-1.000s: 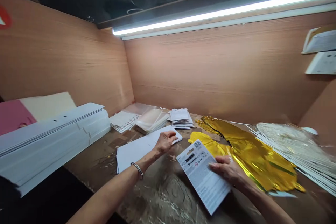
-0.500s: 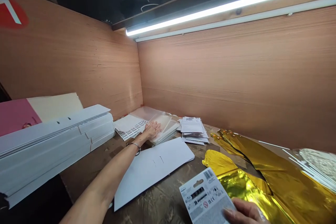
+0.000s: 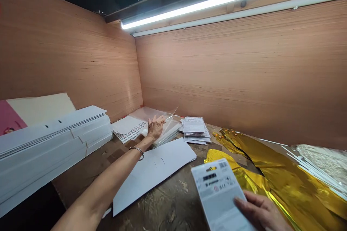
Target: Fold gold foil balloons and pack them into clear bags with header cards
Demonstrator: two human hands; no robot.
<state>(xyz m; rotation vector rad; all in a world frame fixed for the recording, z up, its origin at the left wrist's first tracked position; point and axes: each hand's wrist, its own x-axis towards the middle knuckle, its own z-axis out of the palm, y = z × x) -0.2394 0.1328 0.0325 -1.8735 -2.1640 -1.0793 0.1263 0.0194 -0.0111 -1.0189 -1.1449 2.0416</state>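
My left hand (image 3: 156, 127), with a metal bangle at the wrist, reaches far forward over a pile of clear plastic bags (image 3: 172, 130). Its fingers are closed on the top bag, whose edge stands up from the pile. At the lower right, my right hand (image 3: 261, 207) grips a printed packaging card (image 3: 221, 191) between thumb and fingers. The card has a hang hole, a barcode and small symbols at its top. Beneath and behind it lies gold foil (image 3: 284, 168).
A stack of similar printed cards (image 3: 194, 126) stands right of the bags. White folded card sheets (image 3: 154, 169) lie in front. More white card (image 3: 54, 148) is piled left, near a sheet of black-printed labels (image 3: 130, 128). White sticks (image 3: 311, 168) lie far right.
My left hand has gone from lying flat on the bags to raising the top one's edge. The printed card in my right hand has tilted more upright. The view has shifted slightly.
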